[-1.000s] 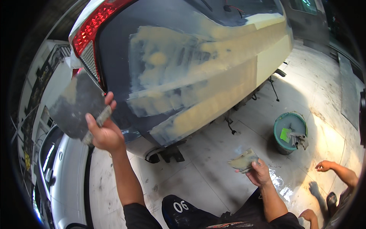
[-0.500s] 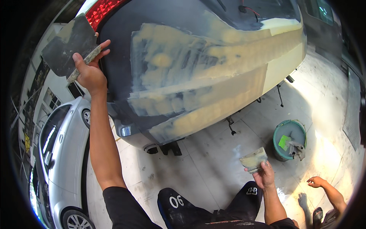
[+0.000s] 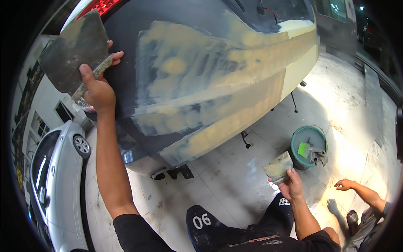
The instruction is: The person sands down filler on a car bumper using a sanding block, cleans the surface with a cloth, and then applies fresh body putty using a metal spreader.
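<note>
My left hand [image 3: 100, 91] is raised at the upper left, closed round the thick, crusted edge of a dark flat putty board [image 3: 74, 52]. The board has a faint pale smear near its top. Low on the right, my right hand [image 3: 292, 187] grips a putty spreader [image 3: 278, 167] with a yellowish, smeared blade. Both tools are held apart from each other. Before me is a dark car body [image 3: 123, 63] with broad patches of yellow-beige filler [image 3: 210, 80], streaky on the left and smoother toward the right.
A teal bucket [image 3: 297, 156] of greyish water stands on the tiled floor, with a bright green piece [image 3: 303, 149] and a grey rag [image 3: 319, 156] at its rim. Another person's hand [image 3: 345, 184] shows at lower right. A silver car [image 3: 63, 180] is parked on the left.
The view has shifted, so the car body and bucket sit further left in the picture. My right hand has tilted the spreader a little. Both hands keep their holds.
</note>
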The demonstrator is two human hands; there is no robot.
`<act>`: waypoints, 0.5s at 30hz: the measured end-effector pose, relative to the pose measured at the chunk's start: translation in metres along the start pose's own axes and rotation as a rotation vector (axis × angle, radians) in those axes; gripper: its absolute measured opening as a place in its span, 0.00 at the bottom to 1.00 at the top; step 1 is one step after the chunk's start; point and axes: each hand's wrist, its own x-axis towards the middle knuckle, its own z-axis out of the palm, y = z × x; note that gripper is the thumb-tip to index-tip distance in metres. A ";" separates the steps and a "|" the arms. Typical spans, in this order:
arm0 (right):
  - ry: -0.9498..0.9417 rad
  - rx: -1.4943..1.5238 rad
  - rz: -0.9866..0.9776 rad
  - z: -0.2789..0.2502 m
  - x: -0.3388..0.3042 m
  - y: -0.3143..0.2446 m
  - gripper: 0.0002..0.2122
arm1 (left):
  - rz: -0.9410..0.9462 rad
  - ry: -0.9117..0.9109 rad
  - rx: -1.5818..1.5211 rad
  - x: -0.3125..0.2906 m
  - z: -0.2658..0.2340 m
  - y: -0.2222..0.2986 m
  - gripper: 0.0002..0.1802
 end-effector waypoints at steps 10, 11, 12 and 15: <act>0.111 -0.093 -0.161 0.013 -0.020 0.023 0.22 | 0.024 -0.177 -0.157 -0.014 0.007 -0.050 0.36; 0.089 -0.071 -0.159 0.025 -0.015 0.032 0.22 | 0.007 -0.214 -0.149 -0.013 -0.015 -0.061 0.38; 0.086 -0.059 -0.142 0.024 -0.015 0.037 0.21 | -0.018 -0.235 -0.251 -0.020 -0.025 -0.077 0.37; 0.046 0.030 -0.128 0.051 -0.012 0.035 0.20 | -0.068 -0.175 -0.235 -0.014 -0.050 -0.075 0.32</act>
